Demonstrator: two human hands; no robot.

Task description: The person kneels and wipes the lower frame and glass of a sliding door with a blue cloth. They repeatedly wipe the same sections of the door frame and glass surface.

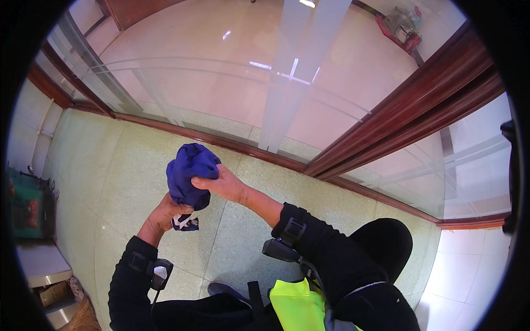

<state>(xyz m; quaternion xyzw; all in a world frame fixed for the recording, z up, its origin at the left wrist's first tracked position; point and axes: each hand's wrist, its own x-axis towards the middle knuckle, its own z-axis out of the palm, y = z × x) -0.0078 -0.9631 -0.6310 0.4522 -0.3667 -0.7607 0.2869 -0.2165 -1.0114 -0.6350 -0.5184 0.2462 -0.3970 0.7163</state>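
A bunched dark blue cloth (188, 169) is held up in front of me, over the pale green floor. My right hand (221, 184) grips its right side, thumb across the fabric. Just below and to the left, my left hand (167, 211) closes around the lower part of the cloth, where a white and dark patterned end hangs out beneath the fingers. The palms and most fingertips are hidden by the fabric.
Glass panels (215, 91) with a reddish-brown wooden frame (248, 153) stand ahead. Behind the glass, a red container (397, 35) lies near a wall. A green object (27, 207) and a shelf unit (49, 265) are at the left; bristles, apparently a broom (83, 316), show below.
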